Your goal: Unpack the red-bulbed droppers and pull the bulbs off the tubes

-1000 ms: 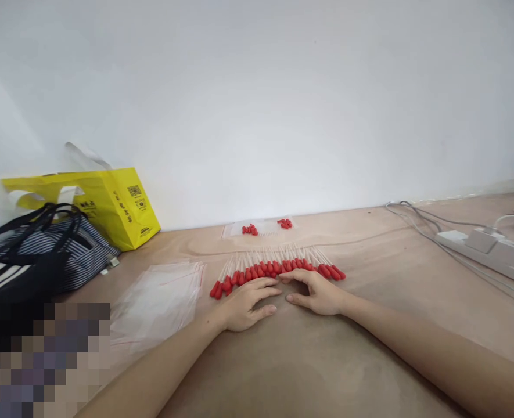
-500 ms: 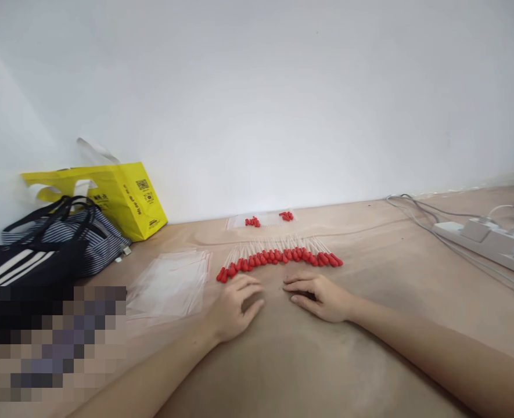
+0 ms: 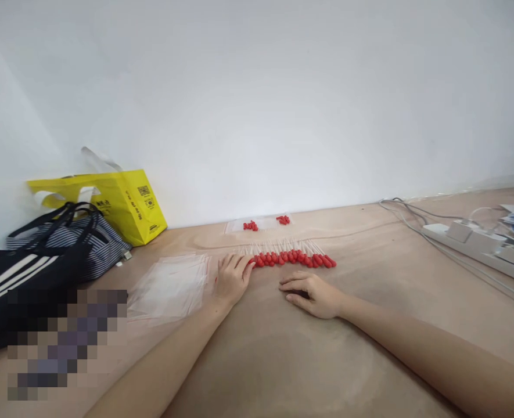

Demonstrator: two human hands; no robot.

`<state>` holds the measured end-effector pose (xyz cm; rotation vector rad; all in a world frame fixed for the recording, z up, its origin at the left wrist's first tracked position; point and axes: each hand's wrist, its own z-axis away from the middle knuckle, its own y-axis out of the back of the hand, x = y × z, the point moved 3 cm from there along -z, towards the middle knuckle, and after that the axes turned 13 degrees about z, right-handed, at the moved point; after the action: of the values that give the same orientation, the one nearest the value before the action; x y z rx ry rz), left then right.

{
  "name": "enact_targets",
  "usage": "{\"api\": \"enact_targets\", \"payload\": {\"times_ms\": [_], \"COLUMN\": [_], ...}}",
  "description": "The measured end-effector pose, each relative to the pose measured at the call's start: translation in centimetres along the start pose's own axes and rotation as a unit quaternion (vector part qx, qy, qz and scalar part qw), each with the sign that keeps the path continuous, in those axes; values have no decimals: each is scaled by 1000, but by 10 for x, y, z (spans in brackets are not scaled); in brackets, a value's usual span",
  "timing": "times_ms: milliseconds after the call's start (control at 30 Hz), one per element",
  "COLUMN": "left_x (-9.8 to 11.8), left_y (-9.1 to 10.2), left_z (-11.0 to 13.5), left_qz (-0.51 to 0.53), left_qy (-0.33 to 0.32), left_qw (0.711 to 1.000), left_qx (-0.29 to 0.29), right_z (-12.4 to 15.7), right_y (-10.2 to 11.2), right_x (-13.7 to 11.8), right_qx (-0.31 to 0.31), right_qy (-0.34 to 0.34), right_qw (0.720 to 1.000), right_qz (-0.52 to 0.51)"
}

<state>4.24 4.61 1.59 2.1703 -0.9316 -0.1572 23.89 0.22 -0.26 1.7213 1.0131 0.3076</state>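
A row of thin white sticks with red bulb-shaped heads lies fanned on the table, heads toward me. My left hand lies over the left end of this row, its fingers stretched out and hiding several heads. Whether it grips any stick cannot be seen. My right hand rests on the table just in front of the row, its fingers loosely bent and the thumb apart, with nothing in it. Left of my left hand is a spread stack of clear zip bags.
Behind the row, clear bags with red-headed sticks lie near the wall. A yellow bag, a striped bag and a black bag stand at the left. On the right are a power strip and grey cables.
My left hand has moved forward from in front of the row onto its left end, covering heads that showed before. My right hand stays nearly in place. The view has shifted slightly.
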Motion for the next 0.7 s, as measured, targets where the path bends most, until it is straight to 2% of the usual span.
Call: {"api": "enact_targets", "payload": {"times_ms": [100, 200, 300, 367, 467, 533, 700], "left_x": [3, 7, 12, 16, 20, 21, 24], "left_y": [14, 22, 23, 20, 13, 11, 12], "left_z": [11, 25, 35, 37, 35, 32, 28], "left_qz": [64, 139, 226, 294, 367, 387, 375], "left_qy": [13, 57, 96, 111, 126, 132, 123], "left_qw": [997, 986, 969, 949, 918, 906, 911], "left_qx": [51, 68, 28, -22, -87, -108, -121], "right_z": [1, 2, 3, 1, -5, -11, -24], "right_y": [-1, -2, 1, 2, 1, -2, -14], "right_x": [0, 5, 11, 10, 2, -3, -4], "right_qx": [10, 76, 176, 205, 200, 181, 121], "right_qy": [7, -27, -82, -81, -39, -18, -5], "right_qw": [1000, 996, 976, 967, 966, 968, 978], "right_qz": [10, 48, 101, 126, 158, 173, 168]}}
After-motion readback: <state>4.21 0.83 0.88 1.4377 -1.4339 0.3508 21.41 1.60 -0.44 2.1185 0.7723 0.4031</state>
